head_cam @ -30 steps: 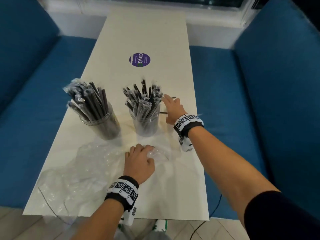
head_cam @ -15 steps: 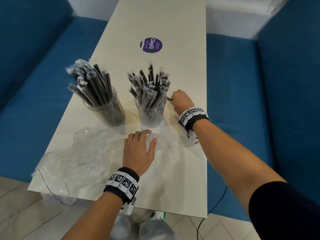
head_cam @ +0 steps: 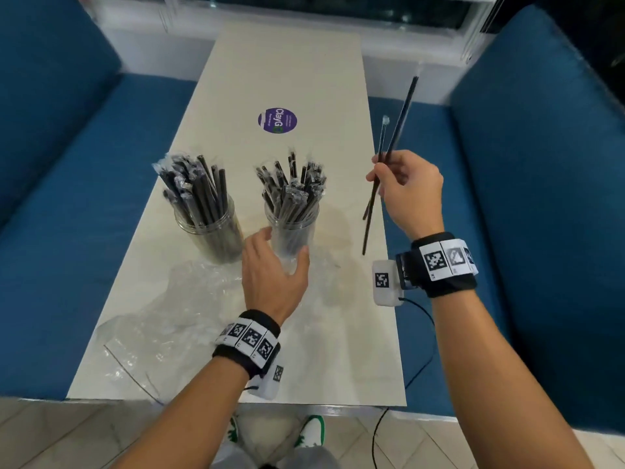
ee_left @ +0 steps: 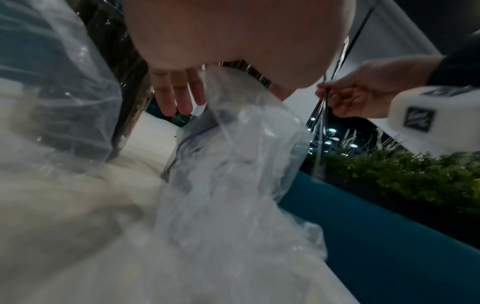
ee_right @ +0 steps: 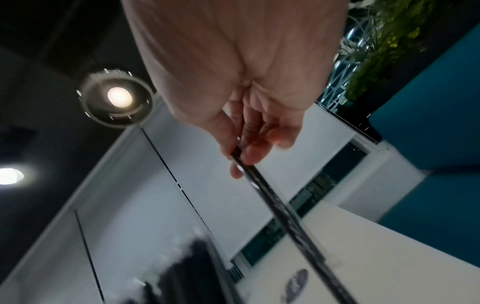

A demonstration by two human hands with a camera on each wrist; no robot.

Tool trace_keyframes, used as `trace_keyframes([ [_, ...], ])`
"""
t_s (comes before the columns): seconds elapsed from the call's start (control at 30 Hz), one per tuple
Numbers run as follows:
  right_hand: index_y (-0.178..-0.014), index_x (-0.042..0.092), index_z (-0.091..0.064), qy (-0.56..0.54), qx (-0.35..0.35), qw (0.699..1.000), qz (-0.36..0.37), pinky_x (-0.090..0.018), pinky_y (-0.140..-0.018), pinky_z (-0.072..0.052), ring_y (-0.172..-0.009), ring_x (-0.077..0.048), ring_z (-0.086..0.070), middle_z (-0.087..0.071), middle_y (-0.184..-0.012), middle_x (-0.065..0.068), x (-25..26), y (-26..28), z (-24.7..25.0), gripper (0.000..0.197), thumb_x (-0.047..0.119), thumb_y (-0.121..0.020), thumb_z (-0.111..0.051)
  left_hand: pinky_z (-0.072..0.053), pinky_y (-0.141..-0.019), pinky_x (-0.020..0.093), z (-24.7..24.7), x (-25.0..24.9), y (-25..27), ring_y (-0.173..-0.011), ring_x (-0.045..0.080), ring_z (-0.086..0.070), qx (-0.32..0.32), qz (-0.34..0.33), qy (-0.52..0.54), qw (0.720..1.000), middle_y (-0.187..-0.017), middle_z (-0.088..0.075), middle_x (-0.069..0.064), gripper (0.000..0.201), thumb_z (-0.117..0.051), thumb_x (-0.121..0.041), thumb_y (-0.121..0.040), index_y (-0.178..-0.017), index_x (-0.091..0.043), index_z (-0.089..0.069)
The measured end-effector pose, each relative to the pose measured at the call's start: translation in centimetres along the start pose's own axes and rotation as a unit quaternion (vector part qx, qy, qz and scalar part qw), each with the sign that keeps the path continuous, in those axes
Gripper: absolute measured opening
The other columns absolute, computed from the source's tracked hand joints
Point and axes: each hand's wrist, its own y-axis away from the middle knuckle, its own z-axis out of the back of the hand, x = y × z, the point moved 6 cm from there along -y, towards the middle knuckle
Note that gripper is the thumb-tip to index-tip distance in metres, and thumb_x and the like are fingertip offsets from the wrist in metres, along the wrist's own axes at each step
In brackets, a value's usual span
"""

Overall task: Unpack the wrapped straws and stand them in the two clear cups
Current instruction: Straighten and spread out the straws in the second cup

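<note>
Two clear cups stand mid-table, the left cup (head_cam: 208, 231) and the right cup (head_cam: 292, 231), both packed with black wrapped straws (head_cam: 291, 187). My left hand (head_cam: 274, 269) is spread open in front of the right cup, fingers on its left and thumb on its right; its fingers (ee_left: 176, 94) are straight in the left wrist view. Whether it touches the cup is unclear. My right hand (head_cam: 407, 187) is raised over the table's right edge and pinches two wrapped straws (head_cam: 399, 123) that point up and away. The pinch on the straws (ee_right: 283, 207) also shows in the right wrist view.
An empty crumpled clear plastic bag (head_cam: 162, 319) lies on the near left of the white table (head_cam: 287, 62). A purple round sticker (head_cam: 277, 120) sits farther back. Blue benches (head_cam: 548, 198) flank the table. A black cable (head_cam: 422, 360) hangs at the right edge.
My right hand picked two straws off the table beside the right cup and lifted them. My left hand left the plastic bag and moved up to the right cup.
</note>
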Motion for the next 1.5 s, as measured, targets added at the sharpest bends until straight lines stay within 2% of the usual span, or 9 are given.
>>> trace_keyframes([
  [0.23,-0.102,0.013,-0.07,-0.118,-0.027,0.992,0.044,-0.037,-0.081,-0.062,-0.077,-0.015,-0.075,-0.081,-0.086,0.001,8.3,3.0,0.2,0.006,0.013,-0.097,-0.068,-0.038,-0.125,0.049,0.2,-0.8,-3.9,-0.152,0.038,-0.035,0.042,0.004,0.02,0.999,-0.164,-0.028,0.021,0.115,-0.086,-0.046,-0.083,-0.164,0.001,-0.019],
  [0.43,-0.095,0.014,-0.069,-0.096,-0.115,0.987,0.062,-0.043,-0.077,-0.063,-0.07,-0.017,-0.075,-0.078,-0.081,0.001,9.8,2.6,-1.0,0.007,0.014,-0.092,-0.076,-0.037,-0.123,0.05,-0.2,-0.9,-6.9,-0.151,0.035,-0.039,0.079,0.01,0.053,0.995,-0.163,-0.041,0.016,0.121,-0.089,-0.053,-0.079,-0.167,-0.006,-0.02],
  [0.73,-0.092,0.01,-0.08,0.08,-0.026,0.995,0.059,-0.005,-0.067,-0.04,-0.069,0.005,-0.061,-0.074,-0.081,0.005,7.9,3.4,-5.7,0.015,0.025,-0.088,-0.081,-0.045,-0.115,0.052,-0.5,-0.3,-7.5,-0.142,0.033,-0.046,0.101,-0.009,0.051,0.994,-0.151,-0.047,0.014,0.106,-0.088,-0.053,-0.08,-0.158,-0.006,-0.033],
  [0.87,-0.091,0.009,-0.077,0.156,0.016,0.987,0.035,-0.003,-0.066,-0.04,-0.068,-0.014,-0.059,-0.069,-0.076,0.004,7.8,3.5,-7.1,0.017,0.026,-0.091,-0.078,-0.045,-0.116,0.051,-0.4,-0.4,-7.3,-0.145,0.032,-0.045,0.104,-0.003,0.05,0.993,-0.154,-0.045,0.013,0.108,-0.087,-0.054,-0.081,-0.16,-0.007,-0.031],
  [0.97,-0.087,0.01,-0.073,0.15,-0.01,0.988,0.035,-0.01,-0.069,-0.045,-0.069,-0.015,-0.061,-0.071,-0.079,0.001,7.9,3.3,-6.9,0.019,0.028,-0.091,-0.077,-0.045,-0.116,0.049,-0.2,-0.5,-7.2,-0.146,0.032,-0.044,0.104,-0.007,0.051,0.993,-0.156,-0.045,0.014,0.109,-0.087,-0.053,-0.081,-0.161,-0.004,-0.029],
  [1.1,-0.088,0.018,-0.073,0.228,0.106,0.968,-0.003,-0.027,-0.09,-0.046,-0.093,-0.017,-0.056,-0.062,-0.108,-0.006,7.2,3.7,-8.0,0.013,0.029,-0.089,-0.08,-0.045,-0.115,0.049,-0.1,-0.6,-7.1,-0.146,0.033,-0.043,0.109,-0.014,0.045,0.993,-0.158,-0.044,0.016,0.11,-0.087,-0.052,-0.082,-0.161,-0.003,-0.029],
  [1.3,-0.14,0.029,-0.054,0.107,0.092,0.99,-0.011,-0.023,-0.08,-0.052,-0.075,-0.012,-0.061,-0.058,-0.114,0.004,7.9,3.9,-6.0,0.056,0.033,-0.09,-0.077,-0.043,-0.113,0.047,0.1,-0.6,-7.0,-0.146,0.032,-0.043,0.107,-0.016,0.056,0.993,-0.156,-0.044,0.015,0.107,-0.088,-0.049,-0.083,-0.161,-0.003,-0.03],
  [1.37,-0.134,0.033,-0.058,0.097,0.078,0.992,0.021,-0.017,-0.077,-0.052,-0.073,-0.012,-0.063,-0.057,-0.111,0.005,8.3,4.0,-6.0,0.046,0.035,-0.092,-0.076,-0.044,-0.113,0.046,0.1,-0.7,-7.1,-0.145,0.032,-0.043,0.111,-0.015,0.059,0.992,-0.154,-0.045,0.014,0.106,-0.088,-0.049,-0.082,-0.16,-0.004,-0.031],
  [1.5,-0.097,0.014,-0.078,0.186,0.115,0.973,0.068,-0.039,-0.087,-0.056,-0.075,-0.014,-0.059,-0.07,-0.098,-0.006,7.7,4.5,-7.8,0.006,0.016,-0.095,-0.073,-0.047,-0.113,0.047,-0.1,-0.5,-7.2,-0.145,0.031,-0.046,0.119,-0.007,0.069,0.99,-0.155,-0.045,0.011,0.106,-0.09,-0.048,-0.08,-0.16,-0.008,-0.033],
])
